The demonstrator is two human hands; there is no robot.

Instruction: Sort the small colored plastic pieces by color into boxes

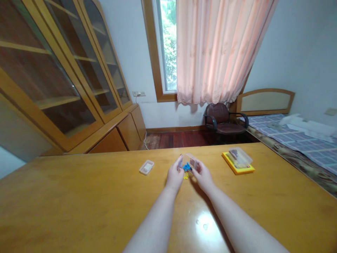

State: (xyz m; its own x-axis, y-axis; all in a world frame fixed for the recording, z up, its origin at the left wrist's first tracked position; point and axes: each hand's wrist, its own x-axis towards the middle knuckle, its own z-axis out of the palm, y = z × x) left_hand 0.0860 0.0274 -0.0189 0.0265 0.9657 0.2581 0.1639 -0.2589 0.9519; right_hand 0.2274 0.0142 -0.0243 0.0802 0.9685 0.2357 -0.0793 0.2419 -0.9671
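Both my hands meet over the middle of a wooden table [79,196]. My left hand [174,175] and my right hand [202,175] are closed around a small clear plastic box [189,161], tilted between them. Small blue pieces [186,166] show at its opening, and a yellow piece [185,175] lies just below them. A small clear lid [146,167] rests on the table to the left of my hands.
A yellow tray [238,168] with a clear box on it lies to the right. Beyond the table stand a glass-fronted wooden cabinet [65,80], a dark armchair [223,121] under the curtained window, and a bed [297,140] at right.
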